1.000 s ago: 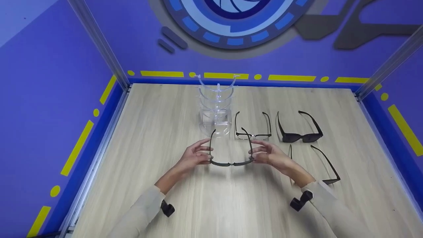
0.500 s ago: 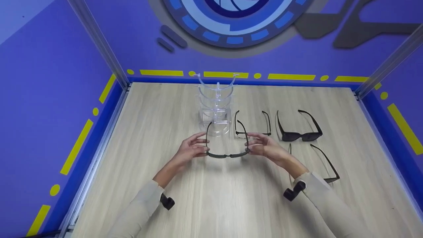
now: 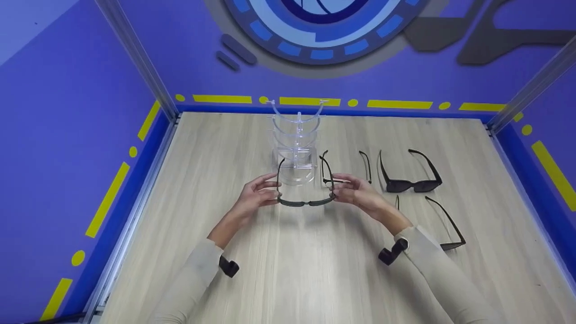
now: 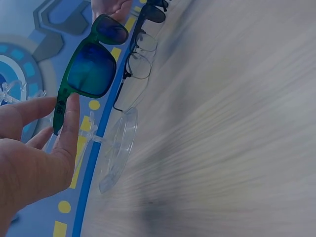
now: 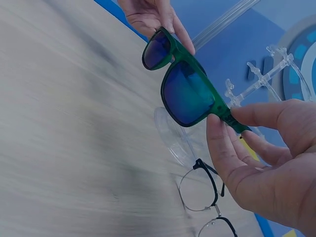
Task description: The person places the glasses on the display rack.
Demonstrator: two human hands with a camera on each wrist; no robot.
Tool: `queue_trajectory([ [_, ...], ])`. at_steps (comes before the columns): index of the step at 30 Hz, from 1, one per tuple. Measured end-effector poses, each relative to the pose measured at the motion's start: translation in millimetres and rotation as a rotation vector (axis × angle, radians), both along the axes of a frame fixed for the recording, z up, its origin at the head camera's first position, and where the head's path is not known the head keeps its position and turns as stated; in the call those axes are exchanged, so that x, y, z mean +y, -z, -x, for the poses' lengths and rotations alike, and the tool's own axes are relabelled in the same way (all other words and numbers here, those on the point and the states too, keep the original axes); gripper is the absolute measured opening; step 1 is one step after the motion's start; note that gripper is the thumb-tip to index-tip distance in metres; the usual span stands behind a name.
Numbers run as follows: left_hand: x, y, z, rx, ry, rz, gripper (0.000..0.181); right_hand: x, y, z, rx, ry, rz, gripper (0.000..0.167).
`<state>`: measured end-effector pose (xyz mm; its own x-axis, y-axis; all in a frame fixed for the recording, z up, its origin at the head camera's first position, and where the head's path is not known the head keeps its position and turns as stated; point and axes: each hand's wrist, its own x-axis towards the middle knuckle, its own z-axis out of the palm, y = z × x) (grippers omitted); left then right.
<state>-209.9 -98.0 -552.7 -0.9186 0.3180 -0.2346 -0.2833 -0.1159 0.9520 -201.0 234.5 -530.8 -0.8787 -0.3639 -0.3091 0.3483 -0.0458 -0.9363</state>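
Observation:
A pair of green-framed sunglasses (image 5: 190, 94) with blue mirrored lenses hangs above the table, temples unfolded and pointing away from me. My left hand (image 3: 255, 196) pinches its left hinge area between thumb and fingers. On the other side my right hand (image 3: 360, 193) pinches the right temple near the hinge. Just beyond the temple tips stands a clear acrylic glasses stand (image 3: 298, 135) with several curved tiers, none bearing glasses. In the left wrist view the sunglasses (image 4: 91, 69) show their lenses, with the stand's round base (image 4: 121, 148) behind.
Clear-lens half-rim glasses (image 3: 370, 168) lie right of the stand, partly behind my right hand. Black sunglasses (image 3: 411, 185) lie farther right. Another dark pair (image 3: 452, 245) lies nearer me, partly hidden by my right arm. Blue panels (image 3: 135, 180) wall the table's sides and back.
Both hands have carried the green sunglasses forward and slightly left, closer to the stand. The other glasses and the stand have stayed in place.

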Motion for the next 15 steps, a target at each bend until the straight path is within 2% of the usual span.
queue_trajectory([
  [15, 0.6, -4.1, 19.4, -0.002, -0.044, 0.002, 0.06, -6, -5.2, 17.7, 0.009, 0.039, 0.056, 0.061],
])
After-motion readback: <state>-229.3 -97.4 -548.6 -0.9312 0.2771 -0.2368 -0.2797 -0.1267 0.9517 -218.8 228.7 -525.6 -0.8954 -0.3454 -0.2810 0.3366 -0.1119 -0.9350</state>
